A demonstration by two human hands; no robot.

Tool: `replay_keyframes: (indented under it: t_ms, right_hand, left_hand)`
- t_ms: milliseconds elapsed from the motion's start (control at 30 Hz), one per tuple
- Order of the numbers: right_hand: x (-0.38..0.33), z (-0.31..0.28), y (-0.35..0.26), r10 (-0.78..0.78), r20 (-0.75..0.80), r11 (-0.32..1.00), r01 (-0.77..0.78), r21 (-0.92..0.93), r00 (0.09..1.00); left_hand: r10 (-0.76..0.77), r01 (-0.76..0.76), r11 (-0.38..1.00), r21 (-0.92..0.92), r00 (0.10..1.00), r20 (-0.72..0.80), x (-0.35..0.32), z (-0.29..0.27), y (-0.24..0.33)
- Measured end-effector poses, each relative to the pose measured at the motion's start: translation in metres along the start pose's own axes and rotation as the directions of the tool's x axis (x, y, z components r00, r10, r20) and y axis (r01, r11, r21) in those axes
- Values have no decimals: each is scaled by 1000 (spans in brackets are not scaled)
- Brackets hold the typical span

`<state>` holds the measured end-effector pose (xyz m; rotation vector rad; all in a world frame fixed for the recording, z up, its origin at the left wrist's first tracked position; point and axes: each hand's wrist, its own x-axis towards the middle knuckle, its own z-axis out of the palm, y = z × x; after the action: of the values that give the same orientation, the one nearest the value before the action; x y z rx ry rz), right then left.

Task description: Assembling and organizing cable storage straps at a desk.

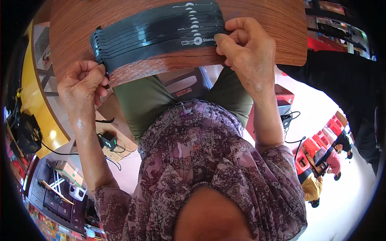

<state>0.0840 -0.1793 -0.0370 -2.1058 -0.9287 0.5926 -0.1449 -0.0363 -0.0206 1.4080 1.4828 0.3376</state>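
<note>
Head view: a fanned stack of dark straps (157, 34) is lying across the near edge of a wood-grain worktop (261, 24), the flat bands overlapping like a deck of cards, each with a small pale mark near its right end. The left hand (82, 86) is curling around the left ends of the straps at the worktop's edge, fingers folded and thumb pressing in, pinching the bundle there. The right hand (245, 50) is bearing down on the right ends, thumb laid flat across the nearest band, fingers bent over the ones behind.

Handling, as a judgement: the straps are looking thin, light and limp, soft enough to bend along their length, with a smooth face that may be letting them slide over one another. Taking hold at both ends, as the hands are doing, looks best for keeping the fan together; a grip at mid-length would probably let the ends droop.

Below the worktop, the person's patterned sleeves and green trousers (144, 100) are showing, and a small black charger (108, 140) with cables is sitting on the floor.
</note>
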Motion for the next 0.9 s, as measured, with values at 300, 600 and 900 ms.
replay_keyframes:
  t_ms: [300,600,900]
  right_hand:
    - [1,0,1,-15,-29,998,13,-59,999]
    - [2,-8,-15,176,67,977,-183,109,982]
    - [-24,4,-20,-690,12,626,605,-492,724]
  left_hand:
    - [44,-44,996,-71,999,2,3,-6,0]
    - [261,-273,955,-117,959,-108,2,-9,-25]
    - [853,-780,176,600,425,302,-37,47,-7]
